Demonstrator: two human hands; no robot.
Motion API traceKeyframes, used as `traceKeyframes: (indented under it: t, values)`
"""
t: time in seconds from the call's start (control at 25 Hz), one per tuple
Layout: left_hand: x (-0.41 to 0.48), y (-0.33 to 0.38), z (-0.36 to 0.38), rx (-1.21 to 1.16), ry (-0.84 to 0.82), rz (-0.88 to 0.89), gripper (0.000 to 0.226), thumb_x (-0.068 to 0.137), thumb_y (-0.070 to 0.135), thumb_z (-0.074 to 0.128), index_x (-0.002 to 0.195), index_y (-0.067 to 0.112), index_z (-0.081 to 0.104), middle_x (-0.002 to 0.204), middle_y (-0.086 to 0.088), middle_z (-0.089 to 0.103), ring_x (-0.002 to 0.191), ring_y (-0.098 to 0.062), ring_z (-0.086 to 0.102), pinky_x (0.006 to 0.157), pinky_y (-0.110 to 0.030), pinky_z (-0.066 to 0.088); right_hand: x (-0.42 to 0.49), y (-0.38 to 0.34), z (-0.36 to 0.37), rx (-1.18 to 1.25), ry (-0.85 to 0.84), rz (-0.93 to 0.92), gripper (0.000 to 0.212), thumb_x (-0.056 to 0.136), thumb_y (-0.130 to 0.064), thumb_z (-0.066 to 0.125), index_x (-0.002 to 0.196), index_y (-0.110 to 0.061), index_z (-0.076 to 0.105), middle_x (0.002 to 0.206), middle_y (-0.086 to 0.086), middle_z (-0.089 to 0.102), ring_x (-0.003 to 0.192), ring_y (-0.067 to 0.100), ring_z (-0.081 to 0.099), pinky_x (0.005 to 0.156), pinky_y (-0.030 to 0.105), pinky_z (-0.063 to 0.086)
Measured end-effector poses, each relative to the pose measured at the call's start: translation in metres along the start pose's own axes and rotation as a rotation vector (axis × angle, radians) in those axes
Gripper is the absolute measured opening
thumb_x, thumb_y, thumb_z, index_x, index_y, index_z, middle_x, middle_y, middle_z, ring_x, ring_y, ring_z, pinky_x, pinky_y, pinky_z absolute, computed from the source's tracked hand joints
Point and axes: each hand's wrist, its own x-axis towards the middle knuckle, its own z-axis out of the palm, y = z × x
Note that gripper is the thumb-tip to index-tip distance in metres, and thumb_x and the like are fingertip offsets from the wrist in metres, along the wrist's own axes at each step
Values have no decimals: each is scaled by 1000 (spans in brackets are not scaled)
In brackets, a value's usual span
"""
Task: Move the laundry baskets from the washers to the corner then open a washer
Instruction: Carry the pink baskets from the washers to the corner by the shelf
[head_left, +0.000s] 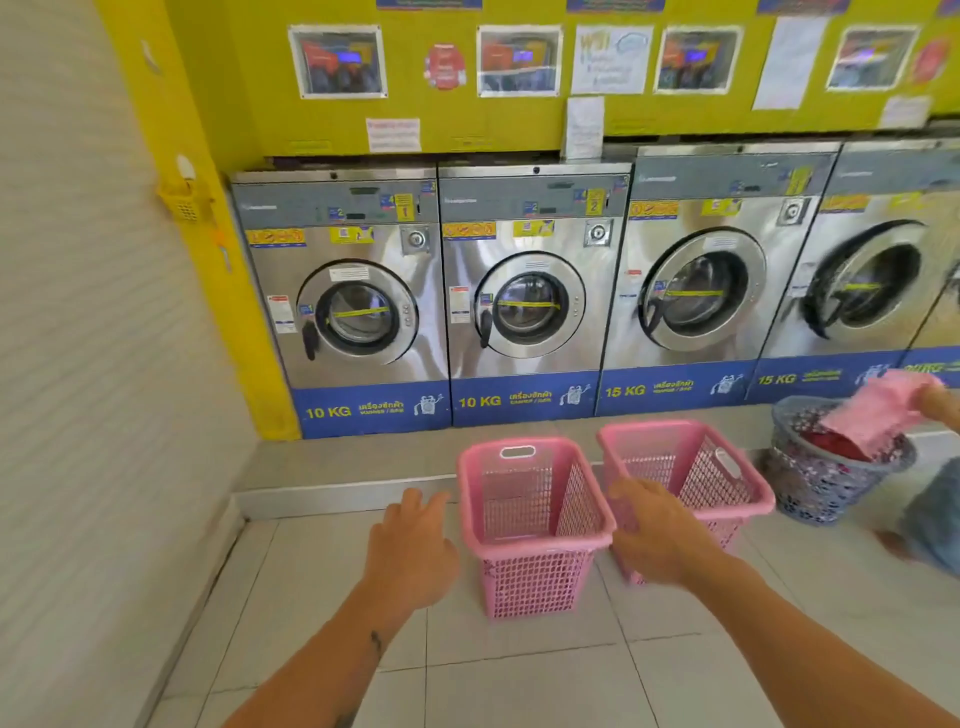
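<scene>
Two empty pink laundry baskets stand side by side on the tiled floor before the washers: the left pink basket and the right pink basket. My left hand hovers open just left of the left basket, not touching it. My right hand is open over the gap between the baskets, near the right basket's near rim. A row of steel front-load washers runs along the wall, doors closed on the 10 KG washer at far left and the second 10 KG washer.
A raised step runs in front of the washers. A white wall and the yellow corner lie to the left. At the right, another person's hand holds pink cloth over a blue patterned basket full of clothes.
</scene>
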Motion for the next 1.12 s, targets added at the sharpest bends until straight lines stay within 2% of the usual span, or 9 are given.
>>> traceKeyframes:
  t: [0.08,0.16,0.28,0.6,0.68,0.8,0.88,0.96,1.12]
  values:
    - [45,17,18,29,-9,19,57,88,28,44,144,29,30,146,-4,31,126,-27,39,102,-40,38,46,24,-2,26,11,35,55,79,-14,58,133,-15,50,145,9,41,117,30,53,97,42,45]
    - [88,32,39,48,-41,7,59,89,29,43,146,29,26,150,-7,27,130,-28,36,103,-41,35,93,47,-5,49,-11,69,49,77,-14,59,125,-16,53,131,9,50,109,30,55,94,46,49]
    - [145,47,65,105,-71,-38,65,89,33,42,149,29,17,156,-10,19,136,-30,30,108,-44,33,163,82,-9,43,-88,80,47,73,-20,59,119,-19,52,119,5,50,107,30,54,91,52,51]
    - [281,43,121,133,-48,-77,64,92,54,36,149,29,24,158,-11,25,142,-31,30,112,-48,30,318,127,8,-11,-188,95,56,81,-18,60,134,-24,42,138,9,43,126,35,44,101,59,44]
    - [320,35,142,130,-110,-69,65,92,52,34,151,29,18,159,-10,21,143,-31,27,114,-47,27,355,132,27,-18,-220,100,63,80,-19,62,137,-28,37,145,13,36,128,37,44,102,56,43]
    - [383,18,180,108,-183,-58,65,89,48,33,149,29,17,155,-11,25,139,-32,30,112,-49,30,417,141,67,-87,-294,91,80,73,-27,70,141,-31,29,153,11,25,129,36,45,99,42,44]
    - [408,7,200,105,-222,-61,65,88,48,32,148,28,19,152,-12,27,136,-32,32,111,-50,32,440,145,87,-75,-360,170,72,72,-22,62,138,-27,35,147,11,35,129,36,43,103,51,43]
    - [439,-9,230,95,-294,-79,64,88,48,35,147,28,19,152,-12,24,136,-33,31,111,-50,30,469,158,114,-34,-386,241,67,73,-15,55,137,-21,36,140,12,43,122,38,48,99,56,46]
    - [477,-32,283,89,-362,-120,65,86,47,43,145,29,23,152,-13,25,133,-35,33,109,-51,31,502,186,167,-44,-416,336,72,78,-17,55,145,-26,29,147,15,37,132,39,40,107,55,38]
